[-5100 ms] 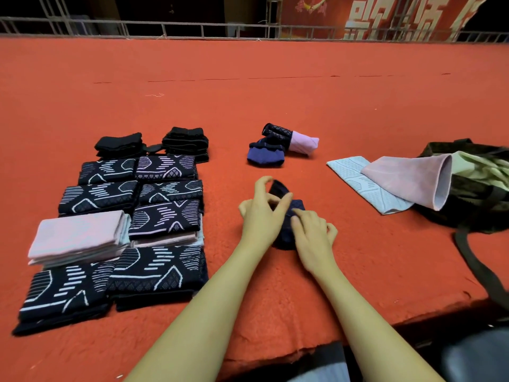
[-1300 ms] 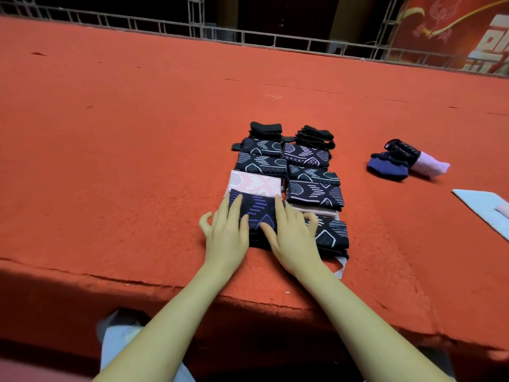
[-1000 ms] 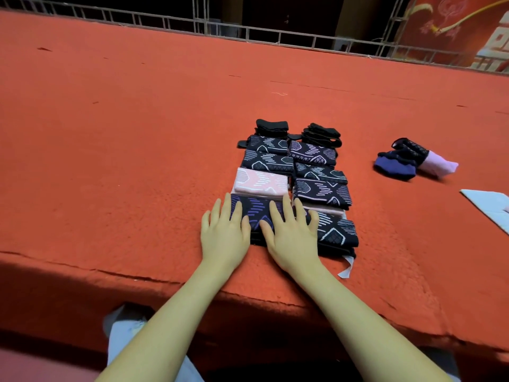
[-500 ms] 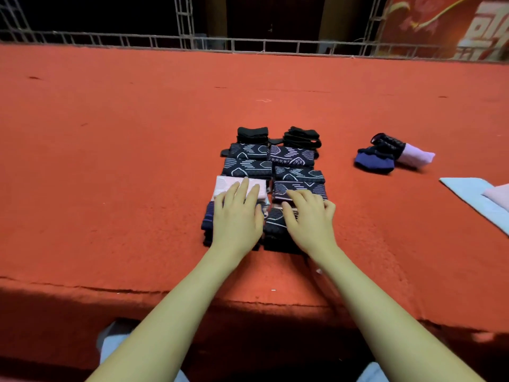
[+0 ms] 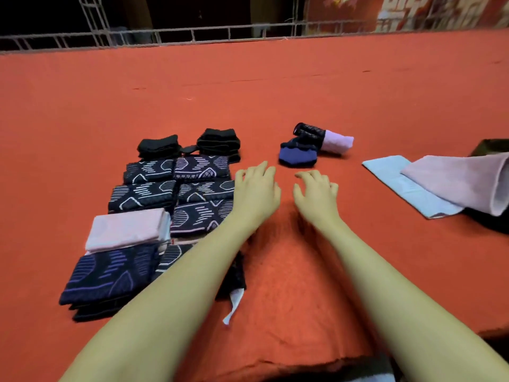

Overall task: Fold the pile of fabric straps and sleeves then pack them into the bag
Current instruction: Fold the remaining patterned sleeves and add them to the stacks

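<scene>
Folded dark patterned sleeves (image 5: 146, 194) lie in two columns on the red carpet, with a pink folded stack (image 5: 126, 228) and a purple-striped piece (image 5: 110, 274) nearest me. Black folded straps (image 5: 219, 142) sit at the far end. My left hand (image 5: 256, 188) and my right hand (image 5: 316, 194) hover over bare carpet to the right of the stacks, fingers relaxed, holding nothing. Beyond them lie a blue piece (image 5: 297, 157) and a black-and-pink rolled sleeve (image 5: 327, 137). A light blue sleeve (image 5: 405, 183) and a pink sleeve (image 5: 457, 180) lie at the right by the dark bag (image 5: 490, 146).
The red carpeted platform (image 5: 275, 78) stretches far ahead to a metal railing (image 5: 192, 34). Its front edge runs just below my forearms. A white label (image 5: 234, 301) sticks out from under the nearest stack.
Both hands have lifted off the nearest folded stacks and moved right and forward toward the blue piece. The view has swung right, bringing the bag and flat sleeves back in.
</scene>
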Tool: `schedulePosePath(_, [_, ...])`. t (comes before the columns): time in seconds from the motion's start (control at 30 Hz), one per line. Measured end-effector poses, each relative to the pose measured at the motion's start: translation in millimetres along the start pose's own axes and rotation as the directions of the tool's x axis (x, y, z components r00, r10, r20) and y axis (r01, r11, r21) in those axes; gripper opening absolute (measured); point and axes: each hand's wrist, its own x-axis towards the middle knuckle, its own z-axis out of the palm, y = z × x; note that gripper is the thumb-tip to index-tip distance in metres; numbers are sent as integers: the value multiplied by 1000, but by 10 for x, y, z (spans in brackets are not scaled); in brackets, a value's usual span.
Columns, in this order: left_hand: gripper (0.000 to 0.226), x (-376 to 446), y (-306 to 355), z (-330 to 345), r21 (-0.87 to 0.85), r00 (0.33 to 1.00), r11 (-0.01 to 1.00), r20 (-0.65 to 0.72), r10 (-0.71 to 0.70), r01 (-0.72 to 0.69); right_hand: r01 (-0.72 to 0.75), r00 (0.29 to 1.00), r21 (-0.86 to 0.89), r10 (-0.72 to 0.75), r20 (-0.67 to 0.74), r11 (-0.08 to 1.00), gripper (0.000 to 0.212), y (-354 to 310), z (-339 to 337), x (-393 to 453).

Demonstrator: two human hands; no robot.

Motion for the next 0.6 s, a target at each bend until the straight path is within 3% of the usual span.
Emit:
schedulePosePath(0.13, [43,472,195,494,17,988,1000,154,-28,26,-82,996,-25,83,43,996,46,453,138,387])
schedulePosePath(0.3, [39,892,192,1010,-62,992,990,44,-120,123,-136,985,-26,138,99,990,49,897,437,690])
schedulePosePath(0.37, [39,1059,170,1185,-87,988,984,14,-156,157,-143,988,-1,143,58,990,48,990,526,858])
schedulePosePath(0.6, [58,1563,45,1633,-48,984,990,124,-128,135,-116,992,52,118,-51,992,45,1132,743,1428])
